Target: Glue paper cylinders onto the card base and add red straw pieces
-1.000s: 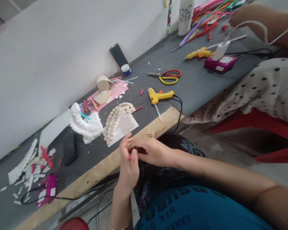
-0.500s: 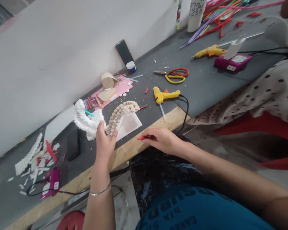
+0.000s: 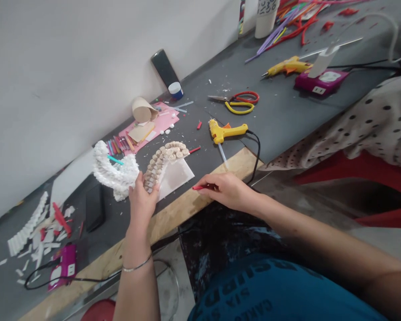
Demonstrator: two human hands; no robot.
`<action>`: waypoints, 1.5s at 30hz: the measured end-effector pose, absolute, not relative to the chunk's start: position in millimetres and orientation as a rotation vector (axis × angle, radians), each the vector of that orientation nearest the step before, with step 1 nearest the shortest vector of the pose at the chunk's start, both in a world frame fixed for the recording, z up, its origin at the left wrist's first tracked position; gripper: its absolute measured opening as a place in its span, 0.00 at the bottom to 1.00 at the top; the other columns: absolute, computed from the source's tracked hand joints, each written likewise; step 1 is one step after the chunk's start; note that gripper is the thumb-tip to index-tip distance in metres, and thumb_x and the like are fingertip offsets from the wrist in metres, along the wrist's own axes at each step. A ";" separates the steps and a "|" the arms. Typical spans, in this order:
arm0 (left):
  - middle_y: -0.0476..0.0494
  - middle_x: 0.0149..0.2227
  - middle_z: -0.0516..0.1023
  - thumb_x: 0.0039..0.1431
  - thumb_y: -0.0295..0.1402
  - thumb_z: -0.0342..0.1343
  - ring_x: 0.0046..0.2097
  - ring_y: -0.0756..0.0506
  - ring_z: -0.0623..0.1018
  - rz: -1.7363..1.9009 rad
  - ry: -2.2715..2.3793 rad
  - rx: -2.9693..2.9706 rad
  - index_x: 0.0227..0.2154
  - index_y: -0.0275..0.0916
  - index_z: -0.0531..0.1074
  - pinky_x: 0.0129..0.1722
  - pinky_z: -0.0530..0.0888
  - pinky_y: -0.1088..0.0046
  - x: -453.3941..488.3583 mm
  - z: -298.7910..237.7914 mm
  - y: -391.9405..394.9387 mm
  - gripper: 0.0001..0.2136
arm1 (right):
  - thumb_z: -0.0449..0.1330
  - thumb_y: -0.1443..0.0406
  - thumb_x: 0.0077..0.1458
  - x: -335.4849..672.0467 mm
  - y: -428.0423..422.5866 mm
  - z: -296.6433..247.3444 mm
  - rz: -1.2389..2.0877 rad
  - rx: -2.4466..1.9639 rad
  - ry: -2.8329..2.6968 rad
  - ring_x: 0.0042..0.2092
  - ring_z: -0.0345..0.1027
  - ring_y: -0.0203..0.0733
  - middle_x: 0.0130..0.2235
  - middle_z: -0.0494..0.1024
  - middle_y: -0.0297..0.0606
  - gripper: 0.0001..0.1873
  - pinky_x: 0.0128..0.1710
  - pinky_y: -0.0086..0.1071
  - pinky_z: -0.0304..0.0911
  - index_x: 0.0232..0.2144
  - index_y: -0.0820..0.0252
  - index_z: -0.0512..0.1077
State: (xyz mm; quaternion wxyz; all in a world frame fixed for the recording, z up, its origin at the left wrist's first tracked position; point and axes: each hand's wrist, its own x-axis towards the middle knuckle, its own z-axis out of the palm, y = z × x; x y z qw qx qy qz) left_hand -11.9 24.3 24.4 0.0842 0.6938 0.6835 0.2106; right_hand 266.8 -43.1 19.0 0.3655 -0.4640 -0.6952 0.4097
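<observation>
My left hand [image 3: 142, 199] is closed around the lower end of a curved craft piece [image 3: 160, 162] made of beige rolled coils, which has a white square backing [image 3: 176, 177]. Just left of that hand lies a fluffy white curved piece [image 3: 115, 176] with a teal stick [image 3: 115, 160] across it. My right hand [image 3: 225, 191] pinches a short red strip [image 3: 200, 187] above the wooden table edge, apart from the craft piece. Near the beige coils' right end is a thin red stick [image 3: 194, 150]. A yellow glue gun [image 3: 227, 131] rests on the table beyond my right hand.
Red-and-yellow-handled scissors [image 3: 239, 102], a second yellow glue gun [image 3: 289, 66] and a purple power socket [image 3: 321, 82] lie to the right. Pink paper [image 3: 160, 118] with scraps sits behind. At left are a black phone [image 3: 95, 207], white offcuts [image 3: 47, 236] and another purple socket [image 3: 65, 265] with its cord.
The view has shifted slightly, so the table things appear farther left. Both hands keep their holds; the right one with the red strip has barely moved.
</observation>
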 end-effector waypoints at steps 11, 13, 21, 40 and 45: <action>0.29 0.61 0.71 0.55 0.40 0.61 0.65 0.33 0.68 0.684 1.975 2.083 0.65 0.35 0.58 0.69 0.51 0.49 -14.2 23.8 23.4 0.35 | 0.58 0.60 0.63 267.3 -41.7 14.8 1.081 -1.189 -1.777 0.34 0.72 0.37 0.37 0.81 0.38 0.12 0.33 0.30 0.62 0.42 0.60 0.79; 0.29 0.61 0.71 0.56 0.40 0.61 0.65 0.33 0.68 0.680 1.963 2.079 0.65 0.36 0.58 0.69 0.48 0.48 -15.2 23.6 24.1 0.35 | 0.58 0.60 0.63 267.9 -41.4 14.5 1.073 -1.194 -1.782 0.34 0.72 0.37 0.36 0.81 0.37 0.12 0.33 0.30 0.62 0.42 0.59 0.78; 0.31 0.66 0.64 0.53 0.42 0.64 0.68 0.32 0.62 0.737 1.990 2.134 0.65 0.39 0.59 0.68 0.54 0.48 -4.7 46.5 24.2 0.38 | 0.59 0.65 0.63 267.7 -29.4 15.4 0.988 -1.149 -1.799 0.38 0.73 0.37 0.39 0.80 0.38 0.10 0.39 0.29 0.63 0.44 0.59 0.79; 0.34 0.69 0.59 0.52 0.35 0.63 0.70 0.37 0.58 0.561 1.460 2.559 0.67 0.39 0.56 0.70 0.54 0.56 43.3 74.2 76.9 0.39 | 0.58 0.68 0.62 251.9 42.4 1.8 0.709 -1.350 -1.805 0.41 0.72 0.41 0.40 0.81 0.44 0.09 0.39 0.29 0.58 0.40 0.65 0.77; 0.30 0.71 0.52 0.51 0.41 0.65 0.71 0.36 0.55 0.669 1.632 2.305 0.70 0.40 0.46 0.69 0.54 0.53 -2.8 70.4 54.7 0.47 | 0.56 0.69 0.62 258.2 26.4 13.8 0.787 -1.413 -1.778 0.42 0.72 0.42 0.41 0.81 0.43 0.08 0.38 0.29 0.58 0.40 0.63 0.75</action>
